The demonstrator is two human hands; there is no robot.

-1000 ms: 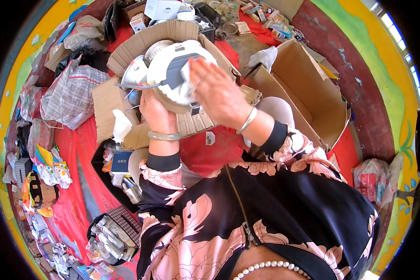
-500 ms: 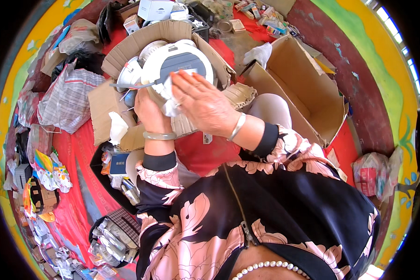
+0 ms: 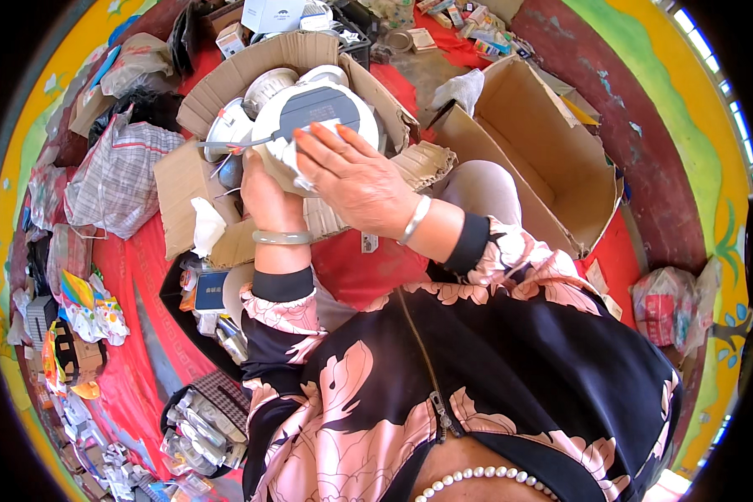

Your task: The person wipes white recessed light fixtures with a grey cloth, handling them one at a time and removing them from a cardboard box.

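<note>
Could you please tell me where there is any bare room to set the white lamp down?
Free: inside the empty box on the right, and the red cloth between the cardboard flap and the knee. Crowded: the box of lamps beyond both hands, and the left floor with bags and packets.

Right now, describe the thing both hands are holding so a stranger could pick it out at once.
Start at the open cardboard box of round white fittings above the red floor covering. In front of it, the left hand supports from below and the right hand covers a white domed appliance. Only it has a grey rectangular panel on top.
</note>
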